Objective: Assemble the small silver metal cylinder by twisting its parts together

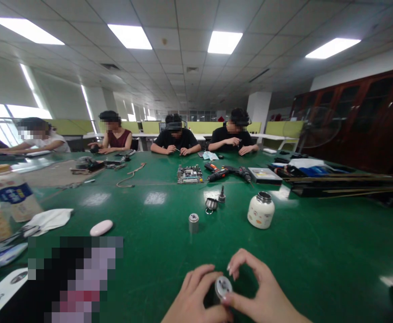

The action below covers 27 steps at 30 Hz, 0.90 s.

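At the bottom of the head view my left hand is wrapped round a small silver metal cylinder, whose round top with a central stub faces up. My right hand is at its right side, its thumb touching the cylinder's rim and its fingers spread away from the thumb. A similar silver cylinder stands upright on the green table beyond my hands. Behind it are a small round metal piece with a ring and a dark metal chuck-like part.
A cream jar stands open-topped at the right. Farther back lie a circuit board, power drills and a flat box. A pink oval case and a bottle are leftward. Several people sit along the far side.
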{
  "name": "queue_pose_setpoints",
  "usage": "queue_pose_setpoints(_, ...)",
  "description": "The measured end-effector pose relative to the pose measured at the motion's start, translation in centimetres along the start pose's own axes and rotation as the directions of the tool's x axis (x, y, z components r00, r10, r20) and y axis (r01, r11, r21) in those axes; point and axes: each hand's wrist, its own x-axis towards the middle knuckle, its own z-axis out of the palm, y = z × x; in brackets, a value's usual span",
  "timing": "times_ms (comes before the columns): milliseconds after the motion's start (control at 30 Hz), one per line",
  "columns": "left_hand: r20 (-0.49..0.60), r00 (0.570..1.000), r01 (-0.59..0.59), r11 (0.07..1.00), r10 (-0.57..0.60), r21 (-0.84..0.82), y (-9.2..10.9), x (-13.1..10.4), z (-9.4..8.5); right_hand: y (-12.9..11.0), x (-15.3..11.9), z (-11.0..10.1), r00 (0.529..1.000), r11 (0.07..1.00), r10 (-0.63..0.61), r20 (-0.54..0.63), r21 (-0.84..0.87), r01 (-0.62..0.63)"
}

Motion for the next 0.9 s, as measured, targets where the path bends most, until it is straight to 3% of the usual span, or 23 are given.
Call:
queue_pose_setpoints(67, -0.010, 0.997, 0.072, 0.997, -0.072, -0.005, 0.1, -0.3, 0.0, 0.6, -0.3, 0.0, 1.000, 0.999, -0.015, 0.014, 0.049, 0.015)
queue_pose_setpoints(200, -0.083, 0.990, 0.115, 0.992, -0.119, -0.049, 0.5, -0.4, -0.6, 1.3, -0.5, 0.3, 0.980, 0.980, 0.007, 0.200, 0.194, -0.047)
queue_pose_setpoints(300, -0.162, 0.981, 0.105, 0.994, -0.110, -0.039, 0.3, -0.1, -0.7, 1.5, -0.4, 0.5, 0.960, 0.984, 0.028, 0.277, 0.164, -0.076)
queue_pose_setpoints(433, -0.169, 0.983, -0.066, 0.996, 0.077, 0.068, -0.5, 0.1, -0.3, 2.0, -0.7, 0.6, 0.957, 0.995, 0.064, 0.283, 0.049, -0.082)
queue_pose_setpoints(567, -0.108, 0.985, -0.121, 0.986, 0.133, 0.113, -0.8, 0.0, 0.3, 2.8, -1.1, 0.7, 0.954, 0.991, 0.130, 0.270, -0.029, -0.127)
queue_pose_setpoints(733, -0.139, 0.985, -0.087, 0.986, 0.107, 0.141, -0.7, -0.3, 0.6, 3.1, -1.4, 0.7, 0.957, 0.990, 0.143, 0.251, -0.044, -0.136)
queue_pose_setpoints(900, -0.124, 0.992, 0.017, 1.000, -0.019, -0.022, -1.0, -0.1, 0.0, 2.8, -1.2, 0.6, 0.953, 0.990, 0.142, 0.269, -0.052, -0.133)
